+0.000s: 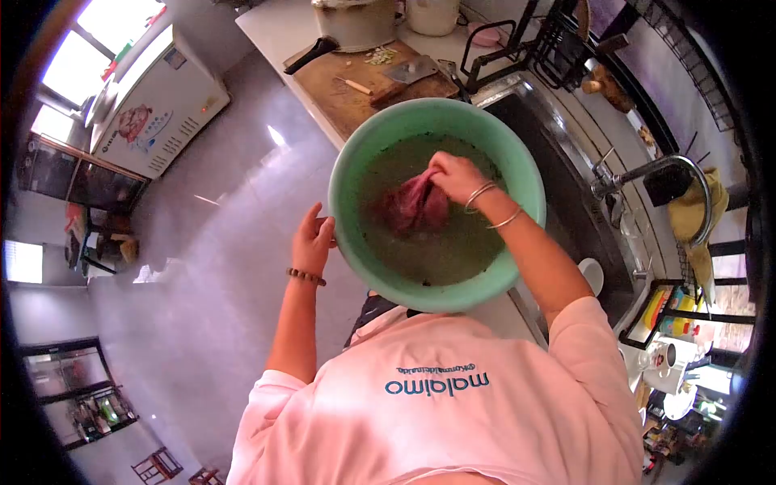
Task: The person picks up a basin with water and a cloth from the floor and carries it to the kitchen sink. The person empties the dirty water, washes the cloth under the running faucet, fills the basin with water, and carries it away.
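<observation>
A large green basin [361,267] holds murky water with dark specks, and stands at the edge of the counter and sink in the head view. My right hand [458,176] reaches over it, fingers pinched on a wet, dark pink cloth [414,206]. The cloth's upper part is bunched under my fingertips, while its lower part lies in the water. At the basin's left rim is my left hand [312,239], its fingers curled against the outer edge. My fingertips there are partly hidden.
Behind the basin a wooden cutting board [323,85] carries a cleaver [411,70], a wooden-handled knife [354,86] and chopped pieces. A pot [354,24] stands beyond. On the right are the sink [578,218], a curved faucet [655,166] and a white bowl [592,275].
</observation>
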### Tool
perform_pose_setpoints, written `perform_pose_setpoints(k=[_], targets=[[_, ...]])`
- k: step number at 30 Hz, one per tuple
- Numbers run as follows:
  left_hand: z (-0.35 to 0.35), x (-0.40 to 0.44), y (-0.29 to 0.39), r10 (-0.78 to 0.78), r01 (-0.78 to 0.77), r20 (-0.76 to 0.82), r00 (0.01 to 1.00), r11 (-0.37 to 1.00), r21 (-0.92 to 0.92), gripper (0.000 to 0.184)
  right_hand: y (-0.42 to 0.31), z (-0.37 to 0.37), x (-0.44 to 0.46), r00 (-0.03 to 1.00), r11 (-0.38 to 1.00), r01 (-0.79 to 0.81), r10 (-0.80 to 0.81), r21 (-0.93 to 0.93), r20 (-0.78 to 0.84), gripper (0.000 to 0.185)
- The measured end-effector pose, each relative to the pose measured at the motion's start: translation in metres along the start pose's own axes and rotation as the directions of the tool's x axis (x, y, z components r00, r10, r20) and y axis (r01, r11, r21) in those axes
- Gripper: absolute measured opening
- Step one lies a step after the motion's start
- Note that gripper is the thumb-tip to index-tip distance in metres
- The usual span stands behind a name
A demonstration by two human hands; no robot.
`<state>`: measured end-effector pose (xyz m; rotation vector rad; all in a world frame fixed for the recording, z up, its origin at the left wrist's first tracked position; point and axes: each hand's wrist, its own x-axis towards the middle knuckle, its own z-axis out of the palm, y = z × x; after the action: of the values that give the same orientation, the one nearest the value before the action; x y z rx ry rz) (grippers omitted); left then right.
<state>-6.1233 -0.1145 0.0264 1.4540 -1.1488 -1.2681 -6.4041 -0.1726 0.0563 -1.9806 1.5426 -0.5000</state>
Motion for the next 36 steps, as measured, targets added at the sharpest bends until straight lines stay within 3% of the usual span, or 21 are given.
perform_pose_setpoints(k=[2, 3, 5, 8, 13, 15, 17, 19, 21, 23, 26, 29, 36], targets=[[0.002, 0.001, 0.006, -0.041, 0.045, 0.073, 0.997, 0.997, -0.063, 0.04, 0.011, -0.011, 0.006, 0.99, 0.964, -0.116, 0.132, 0.238, -0.052, 0.012], [0.001, 0.003, 0.004, -0.05, 0.054, 0.068, 0.996, 0.996, -0.071, 0.04, 0.002, -0.023, 0.007, 0.96, 0.896, -0.268, 0.28, 0.355, 0.019, 0.011], [0.001, 0.008, 0.002, -0.044, 0.05, 0.171, 0.984, 0.998, -0.035, 0.038, 0.006, -0.03, 0.015, 0.9, 0.815, -0.363, 0.432, 0.453, -0.056, 0.012], [0.001, 0.008, 0.003, -0.031, 0.026, 0.177, 0.984, 0.999, 0.032, 0.038, 0.024, -0.027, 0.04, 0.798, 0.749, -0.403, 0.569, 0.525, -0.199, 0.013], [-0.002, 0.004, 0.018, -0.074, 0.067, 0.196, 0.978, 0.997, 0.04, 0.04, 0.028, -0.007, 0.092, 0.772, 0.799, -0.433, 0.568, 0.417, -0.286, 0.012], [-0.002, 0.004, 0.018, -0.072, 0.057, 0.21, 0.975, 0.996, 0.076, 0.041, 0.019, 0.009, 0.107, 0.832, 0.924, -0.365, 0.38, 0.116, -0.404, 0.016], [-0.003, 0.004, 0.015, -0.046, 0.023, 0.218, 0.975, 0.994, 0.109, 0.041, 0.006, 0.024, 0.111, 0.84, 0.915, -0.385, 0.402, 0.122, -0.365, 0.017], [-0.003, 0.005, 0.018, -0.067, 0.036, 0.217, 0.974, 0.989, 0.143, 0.041, -0.011, 0.042, 0.109, 0.874, 0.952, -0.268, 0.306, 0.15, -0.377, 0.016], [-0.003, 0.007, 0.016, -0.09, 0.049, 0.225, 0.97, 0.982, 0.182, 0.041, -0.028, 0.061, 0.107, 0.939, 0.977, -0.18, 0.206, 0.117, -0.275, 0.017], [-0.001, 0.007, 0.011, -0.078, 0.072, 0.237, 0.968, 0.997, 0.037, 0.042, -0.051, 0.076, 0.094, 0.971, 0.988, -0.106, 0.127, 0.115, -0.2, 0.016], [0.0, 0.005, 0.013, -0.097, 0.105, 0.219, 0.971, 0.994, -0.025, 0.041, -0.079, 0.083, 0.066, 0.992, 0.978, -0.036, 0.059, 0.204, -0.108, 0.014], [0.0, 0.005, 0.013, -0.093, 0.092, 0.217, 0.972, 0.996, 0.015, 0.04, -0.094, 0.091, 0.036, 1.0, 0.965, 0.02, -0.021, 0.263, 0.0, 0.013], [0.004, 0.003, 0.017, -0.075, 0.072, 0.186, 0.98, 0.997, 0.021, 0.038, -0.107, 0.08, -0.041, 0.963, 0.963, 0.185, -0.218, 0.198, 0.159, 0.012]])
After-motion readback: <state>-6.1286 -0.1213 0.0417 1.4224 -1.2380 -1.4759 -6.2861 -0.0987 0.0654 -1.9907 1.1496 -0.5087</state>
